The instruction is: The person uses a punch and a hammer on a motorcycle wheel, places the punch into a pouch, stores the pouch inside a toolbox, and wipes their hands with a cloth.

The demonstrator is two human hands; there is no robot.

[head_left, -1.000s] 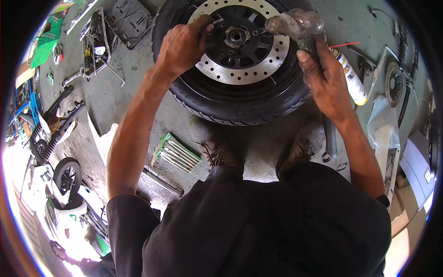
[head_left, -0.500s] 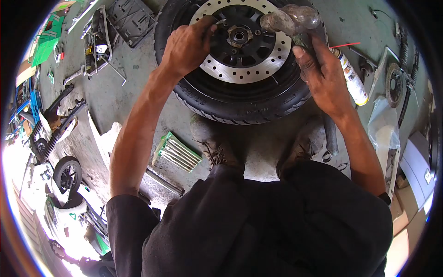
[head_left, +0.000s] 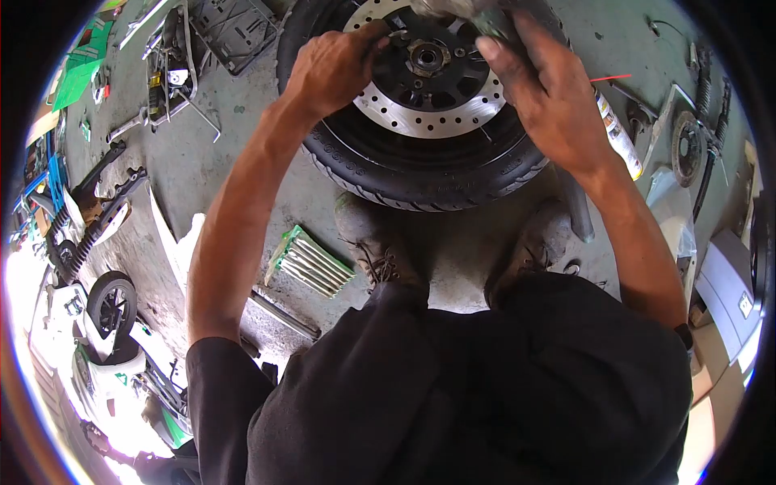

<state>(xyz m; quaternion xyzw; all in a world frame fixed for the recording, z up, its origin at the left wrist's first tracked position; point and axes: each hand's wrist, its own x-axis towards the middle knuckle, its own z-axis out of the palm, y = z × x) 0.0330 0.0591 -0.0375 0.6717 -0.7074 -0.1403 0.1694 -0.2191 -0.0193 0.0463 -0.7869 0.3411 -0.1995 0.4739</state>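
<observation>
Head view: a black-tyred wheel (head_left: 404, 184) lies flat on the grey floor, in front of the person's boots. The left hand (head_left: 330, 71) is clenched near its silver, hole-ringed disc (head_left: 439, 122), around something mostly hidden with a small metallic end showing. The right hand (head_left: 558, 105) grips a hammer with a worn metal head (head_left: 449, 6), partly cut off by the frame. A glancing or badly aimed blow could bruise the left fingers or mark the disc; a loose grip could let the hammer twist.
</observation>
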